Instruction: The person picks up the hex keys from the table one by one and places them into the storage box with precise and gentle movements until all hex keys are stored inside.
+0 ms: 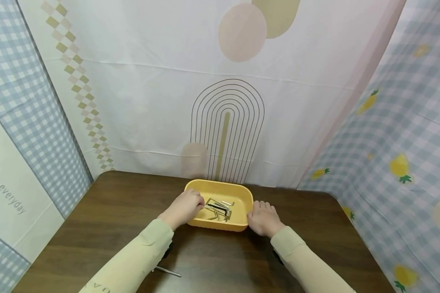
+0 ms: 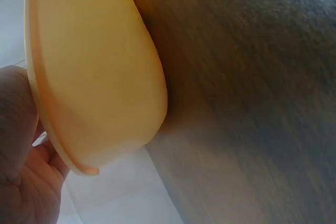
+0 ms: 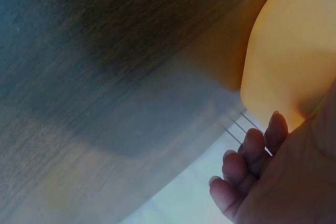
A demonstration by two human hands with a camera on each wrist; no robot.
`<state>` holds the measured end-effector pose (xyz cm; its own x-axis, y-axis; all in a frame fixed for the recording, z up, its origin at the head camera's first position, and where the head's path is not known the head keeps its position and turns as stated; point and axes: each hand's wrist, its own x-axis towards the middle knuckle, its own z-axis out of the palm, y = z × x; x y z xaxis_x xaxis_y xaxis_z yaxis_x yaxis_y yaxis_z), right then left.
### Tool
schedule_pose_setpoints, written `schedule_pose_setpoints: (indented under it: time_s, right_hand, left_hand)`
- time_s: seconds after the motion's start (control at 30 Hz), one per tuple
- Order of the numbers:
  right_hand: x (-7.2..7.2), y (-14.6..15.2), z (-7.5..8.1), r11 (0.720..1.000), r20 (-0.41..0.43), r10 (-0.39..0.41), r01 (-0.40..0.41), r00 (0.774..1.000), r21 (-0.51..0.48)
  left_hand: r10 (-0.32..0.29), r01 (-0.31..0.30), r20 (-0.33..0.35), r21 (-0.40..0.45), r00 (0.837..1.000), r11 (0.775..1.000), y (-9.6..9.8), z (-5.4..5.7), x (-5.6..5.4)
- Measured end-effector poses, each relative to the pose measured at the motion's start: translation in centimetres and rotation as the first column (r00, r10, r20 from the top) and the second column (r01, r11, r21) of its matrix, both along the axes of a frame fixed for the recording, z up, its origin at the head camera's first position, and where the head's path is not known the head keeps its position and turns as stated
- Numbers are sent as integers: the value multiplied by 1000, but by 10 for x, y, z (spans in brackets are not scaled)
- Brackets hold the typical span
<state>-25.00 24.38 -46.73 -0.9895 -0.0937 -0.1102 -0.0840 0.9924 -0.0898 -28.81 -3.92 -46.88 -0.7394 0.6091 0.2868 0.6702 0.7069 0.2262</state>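
A yellow plastic basin [image 1: 216, 223] stands near the table's far edge with several L-shaped hex keys [image 1: 220, 209] lying in it, mostly metallic, one black. Over its left rim, my left hand [image 1: 185, 206] reaches in and pinches what looks like a thin hex key, largely hidden by the fingers. The basin's outer wall [image 2: 100, 72] blocks the fingertips in the left wrist view. At the other end, my right hand [image 1: 264, 217] grips the right rim, its fingers [image 3: 252, 142] curled outside the wall. The right thumb is out of sight in the right wrist view.
A grey metal rod [image 1: 168, 271] lies on the brown wooden table [image 1: 220, 260], partly covered by the left sleeve [image 1: 143, 248]. Behind the table hangs a white patterned curtain [image 1: 150, 106]. Checked cloth [image 1: 392, 134] borders the right side.
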Motion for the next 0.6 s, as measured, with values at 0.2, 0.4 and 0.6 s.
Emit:
schedule_pose_setpoints:
  time_s: [0.2,0.4,0.6]
  right_hand:
    - [-2,-1,-1,1000,6,3,-3,1000,11]
    - [-1,-2,0,1000,14,2,-2,1000,-4]
    - [0,-1,0,1000,12,1,-1,1000,-9]
  left_hand:
    - [-18,18,9,10,1000,1000,0,-1,-2]
    - [-47,46,62,20,997,999,4,2,-4]
    - [-20,16,168,25,986,1000,6,1,-5]
